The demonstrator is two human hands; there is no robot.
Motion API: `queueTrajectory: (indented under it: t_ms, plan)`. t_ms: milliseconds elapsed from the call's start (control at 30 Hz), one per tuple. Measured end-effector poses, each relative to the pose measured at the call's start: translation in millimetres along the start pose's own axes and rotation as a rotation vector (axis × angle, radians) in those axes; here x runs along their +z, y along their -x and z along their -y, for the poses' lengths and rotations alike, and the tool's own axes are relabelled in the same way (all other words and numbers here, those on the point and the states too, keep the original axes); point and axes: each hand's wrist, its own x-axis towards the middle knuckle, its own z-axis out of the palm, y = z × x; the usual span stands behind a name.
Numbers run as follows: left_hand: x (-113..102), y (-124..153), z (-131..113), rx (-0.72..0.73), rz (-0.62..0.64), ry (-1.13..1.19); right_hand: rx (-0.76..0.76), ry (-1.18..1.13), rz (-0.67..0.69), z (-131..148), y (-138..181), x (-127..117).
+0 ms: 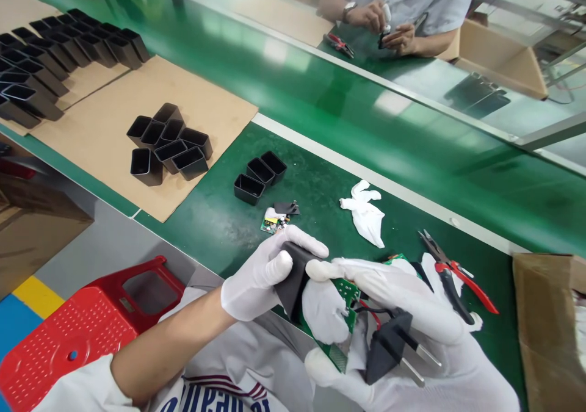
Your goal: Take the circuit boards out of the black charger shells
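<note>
My left hand (265, 271), in a white glove, is closed around a black plastic case (295, 278). My gloved right hand (412, 339) grips a green circuit board (345, 293) with a white blob (324, 311) on it. Red and black wires run from the board toward a black two-pin plug piece (389, 345), which lies against the right palm. The board's left end meets the case's mouth; how far it reaches inside is hidden. Just beyond my left hand, a small board with parts (273, 220) lies beside another black plug piece (287, 208).
Three black cases (249, 187) stand on the green bench; several more (146, 165) stand on cardboard (224, 116). A crumpled white glove (366, 213), red-handled pliers (451, 271) and a carton (544, 314) lie rightward. Across the belt (320, 79), a co-worker's hands (384, 27) hold a small part.
</note>
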Motion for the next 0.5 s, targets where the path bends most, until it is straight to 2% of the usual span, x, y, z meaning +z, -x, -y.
queueTrajectory:
  t_ms: [333, 500]
  plan:
    - [-0.5, 3.1, 1.7, -0.003, -0.016, 0.041, -0.005, 0.064, 0.026, -5.9, 5.2, -2.3]
    - [0.7, 3.0, -0.9, 0.02, -0.018, -0.011, -0.048, 0.069, 0.113, -3.8, -8.0, -0.6]
